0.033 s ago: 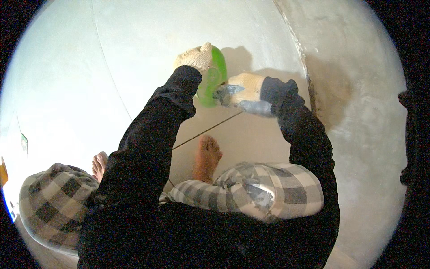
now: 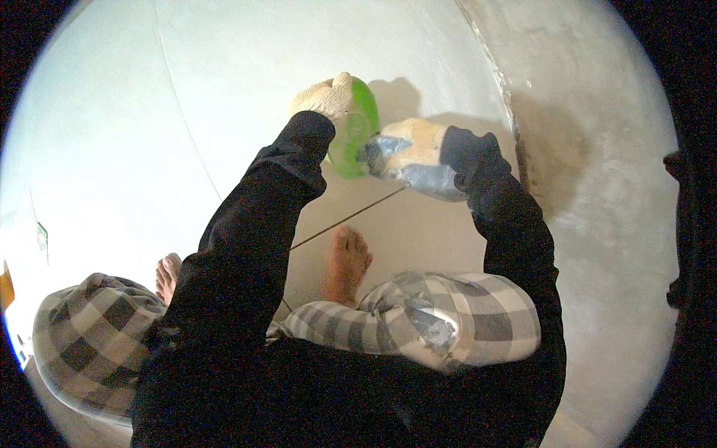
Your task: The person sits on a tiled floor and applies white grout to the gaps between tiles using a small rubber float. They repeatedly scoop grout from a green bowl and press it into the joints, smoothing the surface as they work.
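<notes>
A bright green, rounded, bowl-like piece (image 2: pixel 347 145) is held tilted above the pale floor. My left hand (image 2: pixel 317 97), in a cream knit glove, is closed on its far left side, thumb along the top. At the near right edge of the green piece is my right hand (image 2: pixel 411 143). Its cream glove has grey tape-like patches. Those fingers are bunched together, with dark grey, smeared tips against the green. Whether they pinch something small there is hidden.
Pale floor slabs (image 2: pixel 246 89) lie below, with a dark joint (image 2: pixel 347 219) between them. A grey wall (image 2: pixel 612 164) rises on the right. My bare feet (image 2: pixel 347 261) and checked trouser knees (image 2: pixel 478 321) are close to the arms. A small green-and-white item (image 2: pixel 42 237) is at far left.
My right hand has shifted slightly to the right and turned a little, showing more of the grey patch. My left hand and the green piece have hardly moved.
</notes>
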### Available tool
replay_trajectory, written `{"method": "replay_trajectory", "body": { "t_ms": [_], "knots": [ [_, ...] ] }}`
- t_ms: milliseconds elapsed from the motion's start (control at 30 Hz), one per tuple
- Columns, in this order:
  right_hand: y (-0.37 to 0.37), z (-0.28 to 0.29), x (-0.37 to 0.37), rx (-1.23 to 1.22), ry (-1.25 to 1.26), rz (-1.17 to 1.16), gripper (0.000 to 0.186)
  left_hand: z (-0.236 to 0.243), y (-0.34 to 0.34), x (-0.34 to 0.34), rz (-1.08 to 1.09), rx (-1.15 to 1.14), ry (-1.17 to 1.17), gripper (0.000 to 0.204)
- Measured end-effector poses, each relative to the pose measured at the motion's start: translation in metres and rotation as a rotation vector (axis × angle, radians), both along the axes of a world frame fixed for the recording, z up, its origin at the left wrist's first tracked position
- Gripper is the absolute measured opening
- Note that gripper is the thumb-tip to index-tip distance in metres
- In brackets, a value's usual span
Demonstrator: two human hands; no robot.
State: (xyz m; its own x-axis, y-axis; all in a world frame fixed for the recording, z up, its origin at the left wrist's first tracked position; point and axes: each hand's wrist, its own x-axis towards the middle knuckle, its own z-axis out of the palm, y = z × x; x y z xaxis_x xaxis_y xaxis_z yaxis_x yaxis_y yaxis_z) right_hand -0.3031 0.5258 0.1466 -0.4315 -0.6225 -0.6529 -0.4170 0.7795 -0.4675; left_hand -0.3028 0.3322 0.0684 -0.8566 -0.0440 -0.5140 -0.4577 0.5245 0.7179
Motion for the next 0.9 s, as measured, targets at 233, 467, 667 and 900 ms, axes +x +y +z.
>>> {"method": "replay_trajectory", "body": {
  "t_ms": [233, 467, 667, 900],
  "knots": [
    [-0.032, 0.003, -0.022, 0.290, 0.566, 0.227, 0.032, -0.020, -0.011, -0.004, 0.060, 0.011, -0.008, 0.071],
    [-0.057, 0.000, 0.011, 0.547, 0.351, 0.435, 0.019, -0.027, 0.008, 0.003, 0.044, 0.004, -0.005, 0.067],
    [-0.064, 0.001, 0.003, 0.256, 0.839, 0.355, 0.019, -0.085, 0.006, -0.023, -0.224, -0.037, 0.186, 0.065],
    [-0.063, -0.036, 0.009, 0.530, 0.464, 0.333, 0.024, -0.044, 0.002, 0.011, 0.016, 0.075, 0.064, 0.065]
  ]
}}
